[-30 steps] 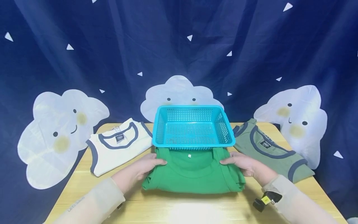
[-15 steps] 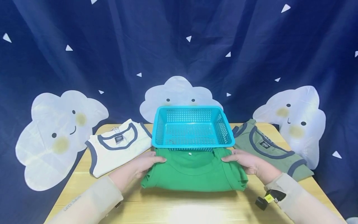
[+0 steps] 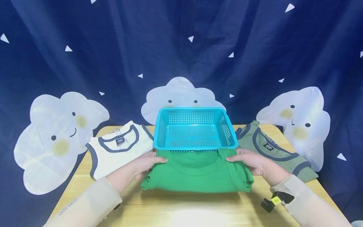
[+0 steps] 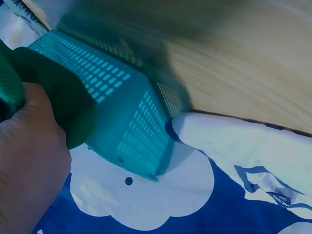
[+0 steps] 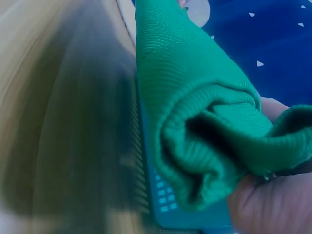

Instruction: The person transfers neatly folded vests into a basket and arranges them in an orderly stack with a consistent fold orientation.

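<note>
Head view: the left hand [image 3: 146, 162] and right hand [image 3: 253, 161] pinch opposite sides of the folded green shirt [image 3: 195, 178], thumbs on top, probably so its folds stay together. It hangs above the table [image 3: 154, 212], in front of the teal basket [image 3: 195, 148], with the white shirt [image 3: 113, 159] and olive shirt [image 3: 283, 162] either side.

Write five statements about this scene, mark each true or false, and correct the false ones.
1. The left hand and right hand grip the folded green fabric top. True.
2. The rectangular turquoise plastic basket has solid walls. False: they are perforated.
3. The white fabric top with dark trim lies left of the basket. True.
4. The olive-green fabric top with dark trim lies inside the basket. False: it lies outside, on the pale wooden table.
5. The green top is held above the table. True.
</note>
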`<state>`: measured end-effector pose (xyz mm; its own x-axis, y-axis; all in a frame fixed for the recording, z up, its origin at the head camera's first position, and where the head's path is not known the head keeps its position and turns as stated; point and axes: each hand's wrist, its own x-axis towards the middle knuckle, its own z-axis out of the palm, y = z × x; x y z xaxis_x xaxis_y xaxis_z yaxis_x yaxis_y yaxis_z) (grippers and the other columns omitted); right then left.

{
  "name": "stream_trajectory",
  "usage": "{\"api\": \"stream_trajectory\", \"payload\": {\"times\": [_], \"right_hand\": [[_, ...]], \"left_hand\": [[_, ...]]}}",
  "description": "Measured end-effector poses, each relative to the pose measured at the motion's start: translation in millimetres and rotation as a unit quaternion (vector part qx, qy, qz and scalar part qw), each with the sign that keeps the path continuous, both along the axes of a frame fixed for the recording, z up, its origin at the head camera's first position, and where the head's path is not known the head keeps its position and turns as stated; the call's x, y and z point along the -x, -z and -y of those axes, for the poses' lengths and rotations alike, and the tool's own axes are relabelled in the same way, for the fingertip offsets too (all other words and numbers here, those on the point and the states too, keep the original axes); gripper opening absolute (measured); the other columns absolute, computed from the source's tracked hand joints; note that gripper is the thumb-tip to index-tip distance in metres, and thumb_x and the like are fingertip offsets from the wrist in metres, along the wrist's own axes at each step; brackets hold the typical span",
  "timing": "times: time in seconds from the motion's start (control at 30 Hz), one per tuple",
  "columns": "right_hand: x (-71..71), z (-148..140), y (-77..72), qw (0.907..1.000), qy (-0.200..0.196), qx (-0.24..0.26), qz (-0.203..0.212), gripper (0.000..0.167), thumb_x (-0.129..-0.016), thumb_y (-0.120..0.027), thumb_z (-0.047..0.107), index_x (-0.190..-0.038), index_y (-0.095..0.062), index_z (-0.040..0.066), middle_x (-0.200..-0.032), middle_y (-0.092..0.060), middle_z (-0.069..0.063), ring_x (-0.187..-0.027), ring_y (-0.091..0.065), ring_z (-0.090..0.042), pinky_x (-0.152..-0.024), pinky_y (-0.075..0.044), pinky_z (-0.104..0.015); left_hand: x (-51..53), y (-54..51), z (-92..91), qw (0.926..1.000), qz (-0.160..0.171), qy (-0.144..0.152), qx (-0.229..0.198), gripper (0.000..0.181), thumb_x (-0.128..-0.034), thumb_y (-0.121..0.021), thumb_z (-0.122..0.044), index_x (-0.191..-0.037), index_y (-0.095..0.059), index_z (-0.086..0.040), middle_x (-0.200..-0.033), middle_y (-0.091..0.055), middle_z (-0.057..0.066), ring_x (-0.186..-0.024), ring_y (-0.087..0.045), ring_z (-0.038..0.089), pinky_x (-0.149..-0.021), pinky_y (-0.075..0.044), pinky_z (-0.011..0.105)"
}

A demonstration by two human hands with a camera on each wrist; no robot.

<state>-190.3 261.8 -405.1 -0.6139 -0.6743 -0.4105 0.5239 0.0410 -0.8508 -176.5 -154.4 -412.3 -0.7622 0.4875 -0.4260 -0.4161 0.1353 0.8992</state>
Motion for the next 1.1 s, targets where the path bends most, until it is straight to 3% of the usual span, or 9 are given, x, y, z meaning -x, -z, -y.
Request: {"api": "stream_trajectory", "payload": {"times": [0.33, 0.83, 1.1], "right_hand": [[2.0, -0.9, -11.3, 0.9999, -0.007, 0.008, -0.004, 0.023, -0.105, -0.043, 0.005, -0.116, -0.063, 0.007, -0.111, -0.073, -0.012, -0.102, -0.071, -0.025, -0.093, -0.055, -0.043], [6.3, -1.5, -31.9, 0.9989, -0.025, 0.04, 0.006, 0.031, -0.107, -0.033, 0.004, -0.117, -0.063, 0.005, -0.112, -0.073, -0.014, -0.102, -0.071, -0.026, -0.091, -0.055, -0.044], [8.6, 0.0, -48.3, 1.0, -0.004, 0.007, -0.003, 0.025, -0.106, -0.04, 0.006, -0.118, -0.062, 0.006, -0.111, -0.073, -0.014, -0.102, -0.071, -0.027, -0.091, -0.055, -0.046]], "left_hand": [[1.2, -11.8, 0.4, 1.0, 0.005, 0.0, -0.007, 0.038, -0.0971, -0.06, -0.021, -0.128, -0.056, 0.001, -0.112, -0.073, 0.012, -0.097, -0.072, 0.024, -0.089, -0.057, 0.04], [4.7, -24.9, 1.2, 0.9994, 0.024, -0.006, -0.023, 0.033, -0.0968, -0.061, -0.02, -0.122, -0.058, 0.002, -0.106, -0.074, 0.013, -0.09, -0.074, 0.024, -0.084, -0.059, 0.042], [10.5, -35.8, 3.8, 0.9997, 0.017, -0.008, -0.018, 0.035, -0.0981, -0.059, -0.02, -0.125, -0.057, 0.002, -0.108, -0.074, 0.014, -0.094, -0.073, 0.026, -0.086, -0.059, 0.043]]}}
